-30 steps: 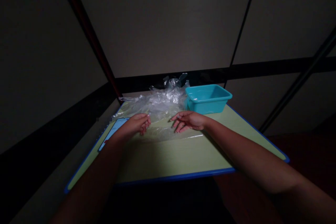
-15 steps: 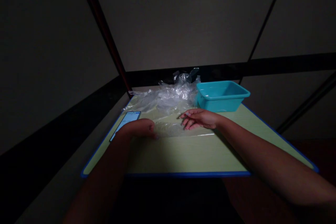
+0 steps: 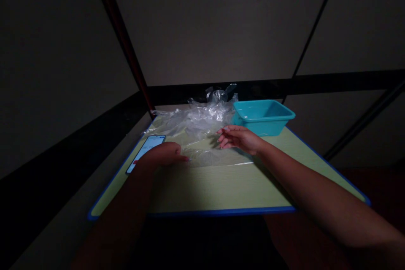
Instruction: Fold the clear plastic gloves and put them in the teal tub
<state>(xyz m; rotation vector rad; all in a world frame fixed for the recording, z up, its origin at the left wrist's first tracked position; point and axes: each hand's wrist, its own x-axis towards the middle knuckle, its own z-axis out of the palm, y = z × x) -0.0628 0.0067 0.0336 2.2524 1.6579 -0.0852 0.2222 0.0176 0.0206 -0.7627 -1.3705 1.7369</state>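
A clear plastic bag (image 3: 209,157) lies flat across the middle of the table, a bright line along its near edge. At its left end is my left hand (image 3: 166,154), fingers curled and thumb pressed on the bag's edge. My right hand (image 3: 238,139) hovers just over the bag's right part. Its fingers are loosely bent and apart, with nothing visible in them. Behind both hands spreads a crumpled pile of clear plastic bags (image 3: 202,120).
A turquoise plastic basin (image 3: 265,127) stands at the table's back right. A phone with a lit screen (image 3: 145,149) lies at the left edge, partly behind my left wrist. The pale table (image 3: 221,194) has a blue rim, and a wall rises behind it.
My right hand has lifted slightly and its fingers have drawn closer together. The left thumb now stretches out along the bag. The whole view has shifted a little.
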